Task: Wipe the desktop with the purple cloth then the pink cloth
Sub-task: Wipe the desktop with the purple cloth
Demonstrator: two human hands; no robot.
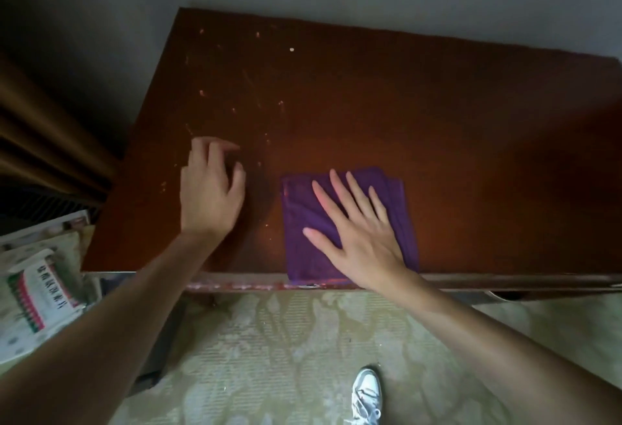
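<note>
The right hand (358, 232) lies flat with fingers straight and spread on the purple cloth (303, 256), pressing it to the counter (437, 121); the left hand (210, 189) hovers or rests beside it with fingers loosely curled, holding nothing. The folded, roughly rectangular, soft-piled cloth sits at the counter's near edge, its lower hem just overhanging the lip; bare wood stretches far to the right and toward the back wall. The counter is dark reddish-brown wood, flecked with pale specks (232, 101) on its left half; below lie a patterned green floor (286, 357), a white sneaker (367, 397), printed bags (37, 296) and a brown curtain (43, 142) at left.
</note>
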